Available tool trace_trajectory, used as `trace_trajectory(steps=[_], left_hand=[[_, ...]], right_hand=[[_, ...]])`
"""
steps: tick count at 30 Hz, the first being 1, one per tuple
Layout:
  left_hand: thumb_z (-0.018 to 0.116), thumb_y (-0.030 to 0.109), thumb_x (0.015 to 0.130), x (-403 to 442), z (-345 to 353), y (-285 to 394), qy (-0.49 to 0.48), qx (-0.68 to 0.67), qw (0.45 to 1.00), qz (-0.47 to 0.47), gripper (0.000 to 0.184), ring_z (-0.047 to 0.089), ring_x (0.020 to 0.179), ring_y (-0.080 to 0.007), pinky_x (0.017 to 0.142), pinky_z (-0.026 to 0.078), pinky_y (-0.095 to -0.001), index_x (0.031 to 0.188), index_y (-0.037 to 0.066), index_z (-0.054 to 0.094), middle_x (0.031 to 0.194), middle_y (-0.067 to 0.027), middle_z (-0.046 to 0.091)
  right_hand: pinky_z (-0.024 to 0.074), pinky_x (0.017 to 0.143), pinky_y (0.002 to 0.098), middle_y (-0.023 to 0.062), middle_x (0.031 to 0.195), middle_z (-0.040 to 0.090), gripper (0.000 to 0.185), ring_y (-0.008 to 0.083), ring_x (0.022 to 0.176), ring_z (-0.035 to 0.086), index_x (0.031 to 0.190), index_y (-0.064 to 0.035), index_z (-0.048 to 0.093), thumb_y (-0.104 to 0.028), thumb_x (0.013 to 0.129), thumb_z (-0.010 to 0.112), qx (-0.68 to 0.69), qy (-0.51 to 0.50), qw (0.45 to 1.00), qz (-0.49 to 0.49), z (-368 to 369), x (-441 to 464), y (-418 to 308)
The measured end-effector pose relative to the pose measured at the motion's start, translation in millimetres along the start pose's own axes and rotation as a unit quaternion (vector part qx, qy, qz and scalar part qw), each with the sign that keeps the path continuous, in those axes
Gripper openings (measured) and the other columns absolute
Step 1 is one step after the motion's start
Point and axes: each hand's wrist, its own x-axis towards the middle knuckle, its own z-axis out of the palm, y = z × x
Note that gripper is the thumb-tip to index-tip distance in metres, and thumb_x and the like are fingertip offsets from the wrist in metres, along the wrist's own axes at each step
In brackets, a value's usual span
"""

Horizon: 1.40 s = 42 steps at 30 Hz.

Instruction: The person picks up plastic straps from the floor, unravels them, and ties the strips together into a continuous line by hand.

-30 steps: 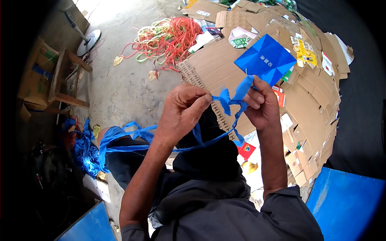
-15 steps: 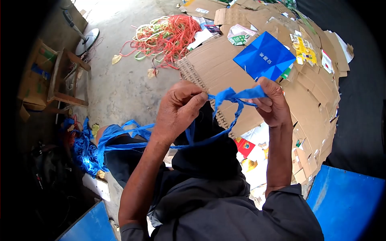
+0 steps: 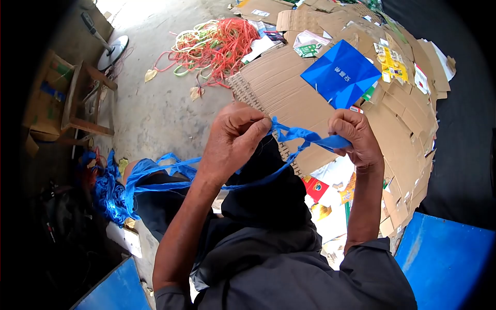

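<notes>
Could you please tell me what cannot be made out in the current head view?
Head view: the parts of the blue strip inside the left hand and right hand, hidden by curled fingers.
Head view: what the dark item at lower left is, lost in shadow.
Head view: the rest of the lower-right blue panel, cut off by the bottom edge.
Head view: fine print on the yellow packaging, too small.
</notes>
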Motion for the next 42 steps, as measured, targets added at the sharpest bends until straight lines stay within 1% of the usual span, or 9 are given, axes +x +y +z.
trace_trajectory(steps=[6,11,14,17,24,27,30,36,42], left_hand=[[0.073,0.004,0.09,1.4,2.3,-2.4,0.028,-0.012,0.999,0.026,0.008,0.06,0.074,-0.0175,0.068,0.047,-0.033,0.088,-0.003,0.072,0.079,-0.0077,0.063],[0.072,0.001,0.09,-0.7,0.7,-1.7,0.048,-0.05,0.997,-0.029,0.006,0.058,0.072,-0.0155,0.067,0.047,-0.03,0.086,-0.003,0.07,0.08,-0.0066,0.061],[0.071,0.0,0.09,-1.6,-0.5,-2.3,0.053,-0.071,0.995,-0.047,0.006,0.057,0.071,-0.0149,0.066,0.046,-0.0288,0.086,-0.004,0.069,0.079,-0.0062,0.06],[0.07,-0.001,0.089,-2.2,-0.2,-3.9,0.046,-0.021,0.999,-0.015,0.005,0.057,0.07,-0.015,0.065,0.045,-0.0292,0.085,-0.004,0.069,0.078,-0.0064,0.059],[0.07,0.0,0.088,-5.6,0.0,6.7,0.042,0.041,0.998,-0.035,0.006,0.058,0.075,-0.0156,0.067,0.046,-0.0311,0.085,-0.005,0.068,0.078,-0.0071,0.059],[0.068,-0.001,0.09,-5.6,-1.2,4.1,0.029,0.022,0.999,-0.009,0.007,0.058,0.077,-0.0154,0.068,0.046,-0.0311,0.085,-0.005,0.067,0.077,-0.0072,0.058],[0.065,0.001,0.095,-7.4,-5.5,8.4,0.007,-0.032,0.998,-0.058,0.004,0.058,0.075,-0.0134,0.066,0.045,-0.0287,0.094,-0.003,0.066,0.079,-0.0055,0.057],[0.06,0.005,0.103,-13.4,-5.3,17.0,0.005,-0.161,0.971,-0.176,0.009,0.055,0.069,-0.0062,0.059,0.041,-0.0209,0.111,0.003,0.062,0.083,-0.0008,0.057],[0.059,0.014,0.104,-10.1,-12.6,25.7,0.033,-0.23,0.944,-0.233,0.012,0.054,0.072,-0.0045,0.058,0.037,-0.0197,0.109,0.005,0.064,0.083,0.0023,0.055]], right_hand=[[0.0377,0.056,0.0246,-0.0016,0.068,0.058,0.027,0.0044,0.062,0.049,0.08,-0.0007,0.071,-0.024,0.094,0.077,-0.221,-0.083,0.971,0.031,18.4,-15.9,-35.5],[0.0285,0.048,0.0242,-0.0003,0.064,0.047,0.036,0.0061,0.053,0.039,0.077,-0.0054,0.062,-0.034,0.097,0.072,0.035,-0.15,0.982,-0.114,12.7,-21.5,-23.1],[0.0314,0.048,0.025,-0.0032,0.063,0.033,0.033,0.0081,0.052,0.034,0.081,-0.0111,0.051,-0.032,0.105,0.061,0.253,-0.2,0.927,-0.193,4.0,-18.2,-13.6],[0.0366,0.052,0.0258,-0.0042,0.066,0.036,0.032,0.0087,0.055,0.037,0.083,-0.0122,0.052,-0.032,0.108,0.056,0.441,-0.129,0.845,-0.273,10.8,-13.6,-15.1],[0.0416,0.053,0.0271,-0.0036,0.067,0.041,0.03,0.0081,0.056,0.039,0.105,-0.0104,0.057,-0.038,0.111,0.047,0.506,-0.133,0.8,-0.294,13.8,-6.2,-23.5],[0.0406,0.049,0.0262,-0.0027,0.066,0.042,0.033,0.0076,0.054,0.039,0.106,-0.0077,0.057,-0.036,0.113,0.042,0.468,-0.119,0.841,-0.246,8.9,-7.7,-31.9],[0.0394,0.046,0.0262,-0.001,0.068,0.043,0.033,0.008,0.053,0.037,0.107,-0.0061,0.056,-0.034,0.114,0.038,0.432,-0.161,0.856,-0.235,-7.4,-6.5,-30.6],[0.0375,0.046,0.0261,0.0005,0.075,0.045,0.033,0.0082,0.052,0.035,0.107,-0.0056,0.054,-0.033,0.114,0.037,0.428,-0.062,0.862,-0.265,-8.8,-12.4,-37.6],[0.0307,0.048,0.0234,-0.001,0.067,0.042,0.037,0.0063,0.051,0.03,0.102,-0.0046,0.059,-0.032,0.114,0.037,0.376,-0.079,0.886,-0.258,-17.9,-20.3,-37.3]])
